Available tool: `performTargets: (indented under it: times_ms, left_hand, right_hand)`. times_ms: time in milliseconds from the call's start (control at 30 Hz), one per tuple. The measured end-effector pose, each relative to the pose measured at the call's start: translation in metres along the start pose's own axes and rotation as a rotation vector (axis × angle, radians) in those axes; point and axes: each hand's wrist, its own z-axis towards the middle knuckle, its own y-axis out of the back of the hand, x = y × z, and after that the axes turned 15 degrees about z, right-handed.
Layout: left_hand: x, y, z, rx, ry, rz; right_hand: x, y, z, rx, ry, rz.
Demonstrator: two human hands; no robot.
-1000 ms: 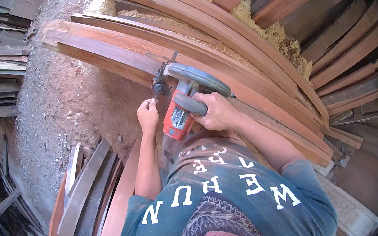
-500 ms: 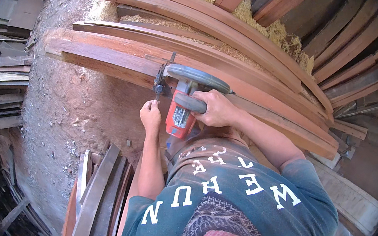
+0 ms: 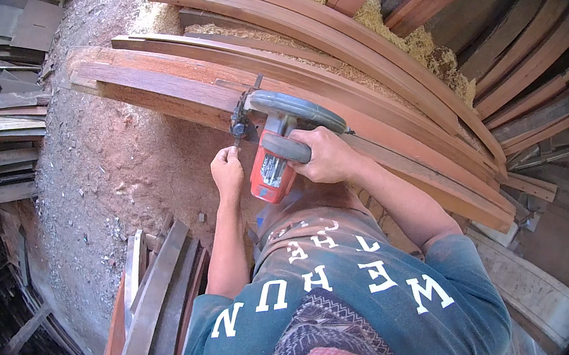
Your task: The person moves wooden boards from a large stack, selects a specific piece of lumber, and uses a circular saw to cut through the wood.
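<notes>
- Red plastic housing marks the power saw (image 3: pixel 274 179), landmark for all places below; it sits over the long reddish-brown board (image 3: pixel 168 86), which extends to the saw's left and right.
- Right hand (image 3: pixel 324 154): wrapped around the saw's dark rear handle (image 3: pixel 285 147). A full, relaxed grip, with the wrist in line with the forearm, should steer best; twisting would probably bind the blade.
- Left hand (image 3: pixel 228 174): just left of the saw's housing, thumb and fingertips pinched on the near end of a thin rod (image 3: pixel 237 143). Light, steady pressure here should hold the guide parallel; these fingers are best kept well outside the blade's line.
- Metal guide fittings (image 3: pixel 239 122): at the saw's left end, beside the board. Their clamp is best tight, since any play would likely let the line wander.
- Saw base: mostly hidden under the saw. It should lie flat on the board and advance evenly; whether the blade turns cannot be told.
- Curved-looking planks (image 3: pixel 323 32): beyond the saw, with pale shavings (image 3: pixel 419 52) among them. Loose chips are best kept off the saw's path.
- Plank pile (image 3: pixel 155 313): nearer the person and left of the saw; footing should be chosen clear of it.
</notes>
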Motion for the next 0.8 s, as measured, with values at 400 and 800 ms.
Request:
performTargets:
  times_ms: [400,800]
  left_hand:
    - [0.004,-0.001,0.002,0.004,-0.001,-0.003]
    - [0.012,-0.007,0.007,-0.017,-0.004,-0.001]
  right_hand:
    - [0.0,0.0,0.0,0.015,-0.017,0.009]
    - [-0.001,0.0,0.002,0.005,-0.018,0.015]
